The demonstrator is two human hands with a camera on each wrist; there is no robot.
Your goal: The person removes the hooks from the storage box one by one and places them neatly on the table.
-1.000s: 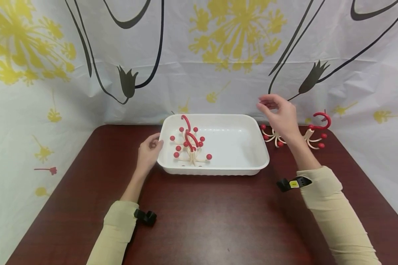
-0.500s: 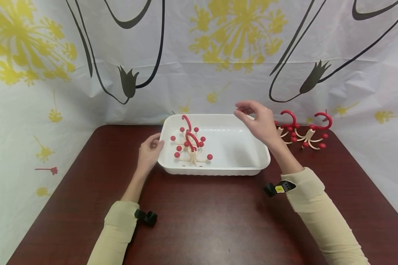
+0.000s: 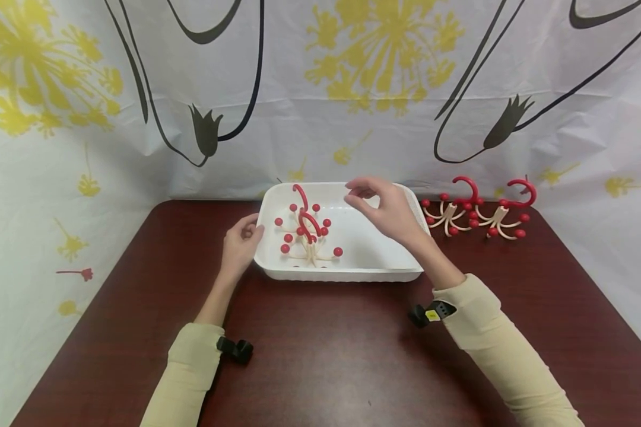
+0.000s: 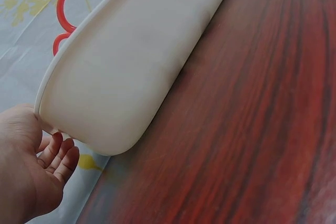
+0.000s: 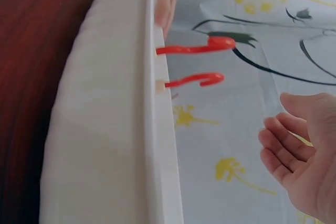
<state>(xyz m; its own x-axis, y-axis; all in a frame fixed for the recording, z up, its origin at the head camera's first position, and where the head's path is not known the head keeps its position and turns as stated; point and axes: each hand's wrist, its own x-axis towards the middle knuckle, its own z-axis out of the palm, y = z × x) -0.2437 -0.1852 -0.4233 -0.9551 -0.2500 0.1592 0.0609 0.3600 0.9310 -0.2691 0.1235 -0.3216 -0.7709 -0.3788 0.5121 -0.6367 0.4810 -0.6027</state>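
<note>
A white rectangular tray (image 3: 347,275) stands on the table. My left hand (image 3: 239,248) grips its left end, thumb at the rim and fingers curled below it in the left wrist view. Two multi-arm hanging hooks sit in the left part of the tray, overlapping in the head view; each has a red hook top, cream arms and red ball tips. The rear one shows its red hook top (image 3: 302,199), the front one its cream stem (image 3: 310,254). My right hand (image 3: 391,212) is over the tray's right half, fingers loosely bent, holding nothing.
Two more such hooks, a nearer-to-tray one (image 3: 450,216) and an outer one (image 3: 498,222), stand right of the tray near the back edge of the dark wooden table (image 3: 320,350). A white patterned cloth (image 3: 155,77) hangs behind the table.
My right hand has moved left and slightly down, from over the right-hand hooks to over the tray. My left hand and the hooks stay where they were.
</note>
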